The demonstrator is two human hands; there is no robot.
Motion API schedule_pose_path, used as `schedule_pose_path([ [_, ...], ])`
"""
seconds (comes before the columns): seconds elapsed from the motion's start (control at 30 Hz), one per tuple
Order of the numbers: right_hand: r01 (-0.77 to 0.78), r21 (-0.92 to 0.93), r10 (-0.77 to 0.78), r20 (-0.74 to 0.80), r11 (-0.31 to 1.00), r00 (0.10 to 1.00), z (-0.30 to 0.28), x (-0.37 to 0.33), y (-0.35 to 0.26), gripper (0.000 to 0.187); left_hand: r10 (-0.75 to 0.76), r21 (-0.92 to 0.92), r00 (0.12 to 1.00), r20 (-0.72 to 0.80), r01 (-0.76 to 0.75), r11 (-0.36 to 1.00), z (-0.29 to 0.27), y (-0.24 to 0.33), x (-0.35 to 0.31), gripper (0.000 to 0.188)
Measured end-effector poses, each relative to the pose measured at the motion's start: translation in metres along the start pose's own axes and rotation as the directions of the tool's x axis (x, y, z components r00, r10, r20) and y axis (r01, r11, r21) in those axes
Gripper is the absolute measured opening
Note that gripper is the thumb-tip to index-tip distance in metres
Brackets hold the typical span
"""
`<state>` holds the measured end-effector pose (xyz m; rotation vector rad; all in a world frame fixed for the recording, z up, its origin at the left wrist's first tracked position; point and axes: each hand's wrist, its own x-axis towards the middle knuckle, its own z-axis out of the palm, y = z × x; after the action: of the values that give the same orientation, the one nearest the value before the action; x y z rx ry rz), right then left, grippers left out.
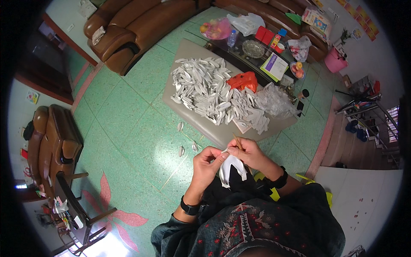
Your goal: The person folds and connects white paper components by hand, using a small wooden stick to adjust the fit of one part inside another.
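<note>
Between my two hands, over my lap, hangs a white U-shaped piece [231,166] that looks like folded fabric or thin foam. My left hand [207,163] pinches its upper bend between thumb and fingertips. My right hand [249,153] is closed at the same bend, and a thin brown stick [236,140] juts up from its fingers. Both hands nearly touch each other. Just beyond them, a large heap of similar white-grey pieces [201,85] covers much of a low grey padded table [182,52].
A red plastic bag [243,81] and a clear plastic bag [277,100] lie beside the heap. Behind stands a dark glass coffee table with a glass bowl [253,49] and a bottle [232,38]. A few white pieces [181,150] lie on the green floor. Brown sofas [145,25] line the room.
</note>
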<state>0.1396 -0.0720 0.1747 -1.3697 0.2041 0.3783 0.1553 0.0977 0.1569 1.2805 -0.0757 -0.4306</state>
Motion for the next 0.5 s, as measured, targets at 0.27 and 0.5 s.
schedule_pose_path([
  [0.27,0.142,-0.062,-0.144,-0.027,0.988,0.989,-0.007,0.003,0.011,0.012,-0.205,-0.355,0.956,0.209,0.27,0.895,-0.012,0.005,0.005,0.018],
  [0.5,0.285,-0.343,-0.306,-0.007,0.895,0.952,0.001,-0.006,-0.006,0.018,-0.125,-0.068,0.992,0.008,0.126,0.99,-0.013,-0.002,0.002,0.013],
])
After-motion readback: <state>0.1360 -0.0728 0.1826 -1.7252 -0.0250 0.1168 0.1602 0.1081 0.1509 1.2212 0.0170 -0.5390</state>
